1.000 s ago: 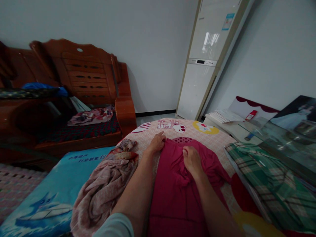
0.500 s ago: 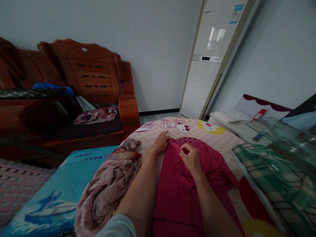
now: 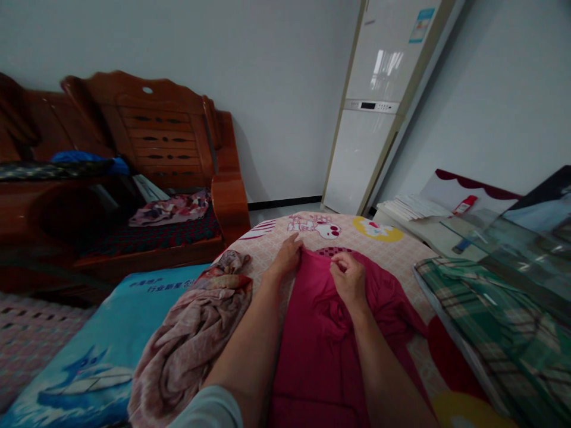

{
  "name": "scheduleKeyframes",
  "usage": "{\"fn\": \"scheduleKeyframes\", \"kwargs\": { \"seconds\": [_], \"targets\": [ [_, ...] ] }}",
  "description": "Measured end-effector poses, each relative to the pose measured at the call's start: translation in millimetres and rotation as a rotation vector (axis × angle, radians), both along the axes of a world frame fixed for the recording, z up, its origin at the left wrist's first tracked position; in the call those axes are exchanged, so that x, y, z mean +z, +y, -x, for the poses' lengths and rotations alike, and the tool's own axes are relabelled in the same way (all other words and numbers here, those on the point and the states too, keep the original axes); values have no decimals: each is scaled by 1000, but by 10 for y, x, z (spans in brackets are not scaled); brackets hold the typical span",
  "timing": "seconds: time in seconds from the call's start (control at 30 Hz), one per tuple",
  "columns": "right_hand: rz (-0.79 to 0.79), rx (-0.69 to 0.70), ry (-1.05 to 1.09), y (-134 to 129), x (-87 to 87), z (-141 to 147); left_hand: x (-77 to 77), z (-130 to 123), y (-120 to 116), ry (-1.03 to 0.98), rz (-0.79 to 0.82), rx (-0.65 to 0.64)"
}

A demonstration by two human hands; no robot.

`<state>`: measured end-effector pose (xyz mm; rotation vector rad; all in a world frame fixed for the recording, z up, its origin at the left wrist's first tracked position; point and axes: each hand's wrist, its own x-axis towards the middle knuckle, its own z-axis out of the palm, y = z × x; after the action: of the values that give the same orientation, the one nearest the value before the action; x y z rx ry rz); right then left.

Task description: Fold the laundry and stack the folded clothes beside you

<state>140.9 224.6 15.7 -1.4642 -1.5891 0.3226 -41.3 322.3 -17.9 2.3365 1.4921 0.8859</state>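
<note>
A dark pink garment (image 3: pixel 319 356) lies spread over the patterned cloth (image 3: pixel 267 255) of a round table, with its right part bunched in folds. At its upper left corner, my left hand (image 3: pixel 288 255) pinches the edge of the fabric. My right hand (image 3: pixel 348 278) is at the garment's top edge, right of the left hand, with thumb and fingers closed together on the fabric edge. Between the two hands the top edge runs nearly straight. To the left of my left forearm lies a crumpled pinkish-brown cloth (image 3: pixel 191 339).
Right of the garment lies a green plaid cloth (image 3: pixel 499 309), beside a glass shelf (image 3: pixel 530 255). Farther right back, a white cabinet (image 3: pixel 446 229) holds papers and a red bottle (image 3: pixel 465 205). A wooden sofa (image 3: pixel 165 142) and a blue bag (image 3: pixel 107 339) are on the left.
My right hand has moved slightly right and up along the garment's top edge, and that edge now looks straighter. My left hand stays at the corner. The whole view has shifted slightly.
</note>
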Motion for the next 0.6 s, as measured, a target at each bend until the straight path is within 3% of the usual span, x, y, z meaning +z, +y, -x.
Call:
{"fn": "scheduleKeyframes", "kwargs": {
  "seconds": [0.1, 0.17, 0.27, 0.47, 0.6],
  "targets": [
    [135, -103, -239, 33, -79, -25, -63, -51, 29, 47, 17, 194],
    [229, -138, -362, 51, -119, -45, -89, -71, 47, 69, 40, 248],
    [291, -127, -399, 73, -123, -105, -81, -47, 61, 57, 58, 218],
    [401, -27, -406, 97, -50, -299, 10, 66, 45, 6, 26, -7],
    [381, -7, -333, 117, -85, -348, -8, 50, 55, 15, 23, 53]
  ]
}}
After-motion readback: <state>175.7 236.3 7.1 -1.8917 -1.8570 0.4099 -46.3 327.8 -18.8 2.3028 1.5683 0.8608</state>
